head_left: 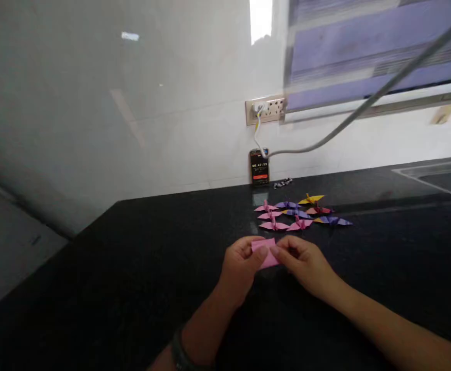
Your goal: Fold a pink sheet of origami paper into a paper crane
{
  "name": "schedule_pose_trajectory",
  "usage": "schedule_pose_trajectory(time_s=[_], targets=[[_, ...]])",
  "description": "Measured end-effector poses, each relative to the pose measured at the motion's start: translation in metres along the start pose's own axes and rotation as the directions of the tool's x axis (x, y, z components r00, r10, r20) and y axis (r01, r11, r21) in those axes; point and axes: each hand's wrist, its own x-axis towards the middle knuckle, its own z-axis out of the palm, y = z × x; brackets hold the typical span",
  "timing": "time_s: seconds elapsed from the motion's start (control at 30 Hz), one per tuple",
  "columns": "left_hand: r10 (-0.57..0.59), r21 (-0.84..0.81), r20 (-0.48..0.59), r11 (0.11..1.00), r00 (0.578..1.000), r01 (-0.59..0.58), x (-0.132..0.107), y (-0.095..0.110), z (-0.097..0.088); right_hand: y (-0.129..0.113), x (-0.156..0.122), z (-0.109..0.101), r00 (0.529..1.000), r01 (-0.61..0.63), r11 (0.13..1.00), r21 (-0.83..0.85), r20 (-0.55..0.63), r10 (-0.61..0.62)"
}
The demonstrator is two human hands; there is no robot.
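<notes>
A small pink piece of folded paper [268,259] is held just above the black countertop between both hands. My left hand [243,263] grips its left side, with the thumb on top and fingers behind. On the right side, my right hand [302,263] pinches the paper near its upper right edge, thumb and fingers close together. Just beyond the hands lie several folded paper cranes: pink ones [273,225] nearest, with purple [333,220], red [318,210] and yellow ones [311,199] behind and to the right.
The black countertop [132,257] runs to a white tiled wall [190,139]. A phone [260,167] showing a timer leans there, near a white cable plugged into a socket [265,110]. A dark beaded item [283,183] lies beside it. A grey cable [356,111] crosses the upper right, near a sink edge [414,175].
</notes>
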Motion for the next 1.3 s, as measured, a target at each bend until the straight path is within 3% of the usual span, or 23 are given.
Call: schedule_pose_trajectory(time_s=[0.2, 0.43, 1.3], targets=[[0.015, 0.078, -0.080, 0.997, 0.997, -0.008, 0.0031, -0.0013, -0.0010, -0.0039, -0.0001, 0.0020, 1.000, -0.005, 0.999, 0.037, -0.011, 0.005], [0.025, 0.123, -0.062, 0.992, 0.998, -0.017, 0.0037, -0.0020, -0.0049, -0.0075, -0.0011, 0.0027, 0.995, -0.100, 0.951, 0.291, 0.020, 0.099], [0.008, 0.189, -0.050, 0.982, 0.999, 0.002, 0.0019, -0.0027, -0.0043, -0.0082, -0.0024, -0.0001, 0.997, -0.082, 0.976, 0.200, 0.023, 0.079]])
